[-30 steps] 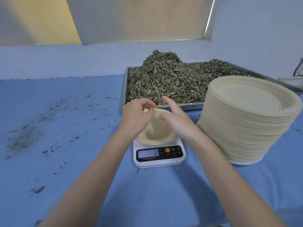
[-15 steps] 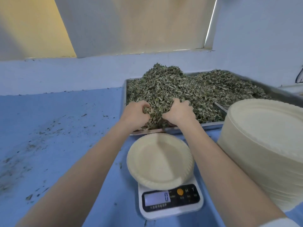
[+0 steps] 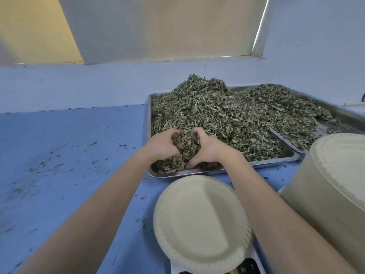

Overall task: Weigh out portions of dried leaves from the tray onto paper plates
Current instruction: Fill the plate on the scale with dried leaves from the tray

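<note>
1. Two arms entered the head view from the bottom edge, one on each side, and both were bare from the frame edge to the wrist.
2. No sleeve, cuff or glove showed on either arm.
3. The left hand (image 3: 162,144) was bare, with no ring, watch or band visible on it or on its wrist.
4. The right hand (image 3: 207,147) was likewise bare, its wrist unadorned.
5. The forearms looked smooth and slender, widening toward the lower corners under the wide-angle lens.
6. Fingernails could not be made out.
</note>
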A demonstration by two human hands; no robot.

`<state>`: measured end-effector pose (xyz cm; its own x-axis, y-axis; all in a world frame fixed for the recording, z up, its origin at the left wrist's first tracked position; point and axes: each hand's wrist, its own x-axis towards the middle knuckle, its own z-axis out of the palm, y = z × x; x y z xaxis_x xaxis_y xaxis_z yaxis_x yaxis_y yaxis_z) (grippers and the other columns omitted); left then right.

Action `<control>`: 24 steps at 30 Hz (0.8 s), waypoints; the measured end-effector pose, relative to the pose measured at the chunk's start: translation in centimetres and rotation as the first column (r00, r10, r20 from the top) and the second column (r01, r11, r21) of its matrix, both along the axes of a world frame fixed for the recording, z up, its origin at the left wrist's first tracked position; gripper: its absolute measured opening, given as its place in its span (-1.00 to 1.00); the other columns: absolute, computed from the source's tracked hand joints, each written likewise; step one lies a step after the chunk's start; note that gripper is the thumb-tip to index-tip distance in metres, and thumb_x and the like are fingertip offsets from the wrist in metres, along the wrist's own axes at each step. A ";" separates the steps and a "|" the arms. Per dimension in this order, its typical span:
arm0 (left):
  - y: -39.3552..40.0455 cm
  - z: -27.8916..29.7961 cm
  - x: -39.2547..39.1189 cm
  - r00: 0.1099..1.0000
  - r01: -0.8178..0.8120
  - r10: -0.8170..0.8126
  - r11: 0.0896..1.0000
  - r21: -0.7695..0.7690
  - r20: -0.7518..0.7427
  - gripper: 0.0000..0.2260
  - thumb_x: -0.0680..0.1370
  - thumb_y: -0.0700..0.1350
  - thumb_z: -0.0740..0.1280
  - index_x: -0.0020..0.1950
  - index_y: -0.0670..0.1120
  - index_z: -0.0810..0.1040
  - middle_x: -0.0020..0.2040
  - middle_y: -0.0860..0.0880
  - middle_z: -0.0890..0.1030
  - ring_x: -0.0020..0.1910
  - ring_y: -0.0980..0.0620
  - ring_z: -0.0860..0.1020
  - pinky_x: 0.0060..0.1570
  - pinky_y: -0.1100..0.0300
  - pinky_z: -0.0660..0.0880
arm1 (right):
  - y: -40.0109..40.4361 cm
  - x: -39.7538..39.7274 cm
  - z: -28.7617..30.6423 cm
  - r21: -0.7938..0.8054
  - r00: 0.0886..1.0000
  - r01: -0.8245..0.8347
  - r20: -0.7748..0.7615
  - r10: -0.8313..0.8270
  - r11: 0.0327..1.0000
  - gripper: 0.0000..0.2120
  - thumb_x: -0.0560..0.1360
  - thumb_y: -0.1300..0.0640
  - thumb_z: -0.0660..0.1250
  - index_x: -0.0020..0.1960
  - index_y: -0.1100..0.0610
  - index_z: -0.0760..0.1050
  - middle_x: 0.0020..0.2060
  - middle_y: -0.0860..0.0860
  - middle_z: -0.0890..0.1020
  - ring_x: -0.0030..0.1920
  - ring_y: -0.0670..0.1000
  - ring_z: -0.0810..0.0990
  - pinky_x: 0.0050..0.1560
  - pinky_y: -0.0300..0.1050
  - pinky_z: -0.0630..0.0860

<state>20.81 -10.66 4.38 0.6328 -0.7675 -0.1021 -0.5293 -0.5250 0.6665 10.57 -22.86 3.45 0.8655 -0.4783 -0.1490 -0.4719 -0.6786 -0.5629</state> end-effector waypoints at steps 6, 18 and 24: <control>-0.4 -0.6 -0.8 1.000 -0.026 0.026 1.000 0.016 0.003 -0.23 0.42 -0.33 0.34 0.54 0.01 0.10 0.32 -0.16 0.43 0.15 -0.18 0.52 -0.10 0.15 0.46 | 1.3 2.1 -0.1 -0.078 0.996 -0.037 0.075 0.043 0.996 -0.25 0.29 0.10 0.54 0.40 -0.05 0.31 0.20 0.12 0.49 -0.01 0.06 0.53 -0.05 -0.16 0.49; -0.2 1.4 -0.6 0.989 -0.130 0.140 0.975 -0.179 0.042 -0.21 0.40 -0.20 0.41 0.53 0.10 0.10 0.44 -0.10 0.32 0.16 -0.01 0.47 0.08 0.07 0.45 | 0.3 1.4 2.2 0.229 0.886 0.070 0.432 -0.166 0.971 -0.55 0.39 0.18 0.43 0.24 -0.02 0.45 -0.23 -0.14 0.46 -0.35 -0.13 0.49 -0.51 -0.30 0.48; -0.4 2.1 -1.7 0.944 -0.243 0.140 0.908 -0.342 -0.300 -0.29 0.48 -0.32 0.30 0.53 0.10 0.12 0.37 -0.10 0.34 -0.11 0.08 0.52 -0.06 0.04 0.60 | 0.5 1.2 3.6 0.323 0.835 0.042 0.508 -0.211 0.946 -0.56 0.38 0.21 0.42 0.21 -0.03 0.45 -0.13 -0.05 0.56 -0.31 -0.08 0.55 -0.45 -0.25 0.54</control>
